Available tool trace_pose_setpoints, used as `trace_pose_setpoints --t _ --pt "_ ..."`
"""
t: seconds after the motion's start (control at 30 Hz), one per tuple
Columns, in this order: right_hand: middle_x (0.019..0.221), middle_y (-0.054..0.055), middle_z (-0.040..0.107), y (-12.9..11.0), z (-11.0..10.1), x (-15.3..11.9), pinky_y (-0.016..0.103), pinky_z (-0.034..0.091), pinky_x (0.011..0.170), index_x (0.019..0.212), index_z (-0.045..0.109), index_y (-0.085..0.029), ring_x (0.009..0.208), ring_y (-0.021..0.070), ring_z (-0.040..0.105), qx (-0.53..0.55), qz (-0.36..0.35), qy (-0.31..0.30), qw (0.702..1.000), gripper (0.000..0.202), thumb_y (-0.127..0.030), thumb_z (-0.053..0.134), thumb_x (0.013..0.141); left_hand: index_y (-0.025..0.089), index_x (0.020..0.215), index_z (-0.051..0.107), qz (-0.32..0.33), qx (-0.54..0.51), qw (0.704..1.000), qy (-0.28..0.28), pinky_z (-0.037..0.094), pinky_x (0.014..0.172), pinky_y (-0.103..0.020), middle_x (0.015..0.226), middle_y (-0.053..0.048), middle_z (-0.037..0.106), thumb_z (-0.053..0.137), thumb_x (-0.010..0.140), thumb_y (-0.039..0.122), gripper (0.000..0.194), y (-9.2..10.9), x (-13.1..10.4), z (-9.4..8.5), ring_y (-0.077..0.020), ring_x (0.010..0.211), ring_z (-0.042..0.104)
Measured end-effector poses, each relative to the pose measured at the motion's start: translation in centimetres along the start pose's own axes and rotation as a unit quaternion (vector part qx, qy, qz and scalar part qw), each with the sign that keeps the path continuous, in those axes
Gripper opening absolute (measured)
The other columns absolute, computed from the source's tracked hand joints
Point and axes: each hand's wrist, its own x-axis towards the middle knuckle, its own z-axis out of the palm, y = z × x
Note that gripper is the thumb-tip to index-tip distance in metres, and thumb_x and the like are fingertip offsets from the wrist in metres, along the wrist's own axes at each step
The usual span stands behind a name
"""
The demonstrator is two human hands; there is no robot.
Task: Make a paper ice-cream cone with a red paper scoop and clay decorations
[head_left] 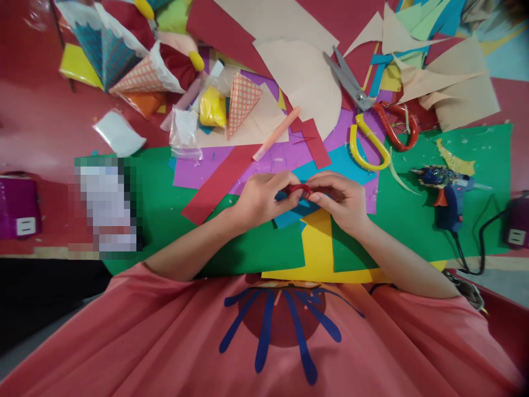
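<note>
Between my two hands is a small curved strip of red paper (305,188), bent into an arc. My left hand (266,196) pinches one end of it with thumb and fingertips. The other end sits between the thumb and fingers of my right hand (345,199). Both hands hover low over blue paper (285,220) and a green sheet (248,251). Left of them lies a long red paper strip (215,190). A peach marker-like stick (278,134) rests just beyond, and a cut red paper piece (317,146) lies near my fingertips.
Scissors (360,100) with yellow and red handles lie open ahead on the right. A glue gun (450,201) with a black cord rests at right. Paper cones (151,71), bags of yellow clay (212,107) and beige scraps (467,91) crowd the far side. A blurred phone-like object (108,204) lies left.
</note>
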Motion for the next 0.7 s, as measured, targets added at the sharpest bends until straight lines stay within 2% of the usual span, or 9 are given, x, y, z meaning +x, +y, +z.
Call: trace_pose_setpoints --t 0.2,0.4,0.47,0.53,0.63,0.7 --pt "0.091 0.005 0.076 -0.18 0.34 -0.55 0.029 0.058 0.078 0.095 0.069 -0.023 0.087 0.0173 0.072 -0.172 -0.096 0.009 0.98 0.015 -0.032 0.058 0.096 0.019 0.075 0.056 -0.02 0.016 1.0 -0.003 0.034 0.046 -0.017 0.056 0.006 0.061 0.056 0.092 0.024 0.018 0.25 -0.45 0.25 -0.004 0.045 0.052" --pt "0.087 0.006 0.074 0.07 0.77 -0.48 0.027 0.058 0.072 0.098 0.063 -0.02 0.081 0.016 0.07 -0.263 -0.184 0.038 0.946 0.012 -0.024 0.052 0.098 0.018 0.076 0.057 -0.044 0.023 0.999 -0.018 0.035 0.044 -0.016 0.057 0.007 0.062 0.058 0.091 0.026 0.017 0.69 -0.92 0.36 -0.0033 0.043 0.052" --pt "0.085 0.005 0.073 0.07 0.77 -0.39 0.027 0.057 0.07 0.097 0.062 -0.021 0.08 0.0155 0.07 -0.278 -0.195 0.048 0.939 0.012 -0.023 0.05 0.099 0.018 0.079 0.057 -0.075 -0.03 0.996 -0.036 0.039 0.046 -0.014 0.061 0.006 0.065 0.061 0.091 0.029 0.017 0.86 -0.92 0.33 -0.0035 0.047 0.057" --pt "0.083 0.004 0.073 0.01 0.64 -0.31 0.027 0.057 0.069 0.096 0.061 -0.022 0.079 0.015 0.07 -0.28 -0.185 0.053 0.94 0.012 -0.024 0.049 0.1 0.018 0.085 0.058 -0.106 -0.13 0.984 -0.055 0.047 0.053 -0.013 0.068 0.004 0.068 0.066 0.089 0.034 0.019 0.93 -0.79 0.23 -0.0049 0.055 0.064" --pt "0.082 0.004 0.072 -0.12 0.33 -0.23 0.026 0.056 0.069 0.093 0.06 -0.021 0.077 0.0141 0.068 -0.263 -0.162 0.057 0.949 0.014 -0.025 0.048 0.1 0.017 0.097 0.059 -0.136 -0.285 0.946 -0.079 0.057 0.068 -0.017 0.083 -0.001 0.072 0.069 0.087 0.039 0.026 0.83 -0.44 0.0 -0.0101 0.074 0.072" --pt "0.081 0.003 0.071 -0.19 0.16 -0.21 0.027 0.056 0.069 0.091 0.06 -0.021 0.075 0.0137 0.067 -0.249 -0.152 0.061 0.954 0.016 -0.025 0.047 0.101 0.017 0.1 0.059 -0.163 -0.35 0.917 -0.1 0.059 0.073 -0.019 0.09 -0.003 0.072 0.066 0.09 0.04 0.026 0.71 -0.19 -0.12 -0.012 0.082 0.074"
